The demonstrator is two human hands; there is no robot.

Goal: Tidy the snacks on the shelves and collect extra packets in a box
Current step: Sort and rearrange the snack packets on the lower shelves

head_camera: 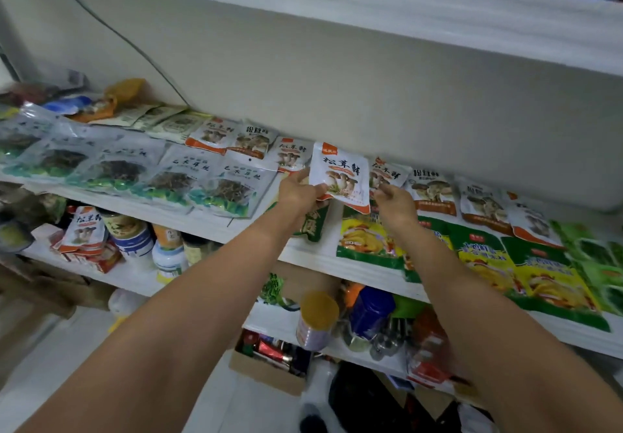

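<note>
Right of the clear plastic pouches of dark dried fungus [168,176] on the white shelf board [312,252], the left hand [298,193] pinches the small white-and-orange mushroom snack packet [340,174] by its lower left edge and holds it upright above the board's back row, near the middle. The right hand [396,201] has curled fingers at the packet's lower right corner, but I cannot tell if it grips anything. The packet looks to me light, soft and a little slippery, so the flat sealed edges are the better place to hold, not the puffy middle.
</note>
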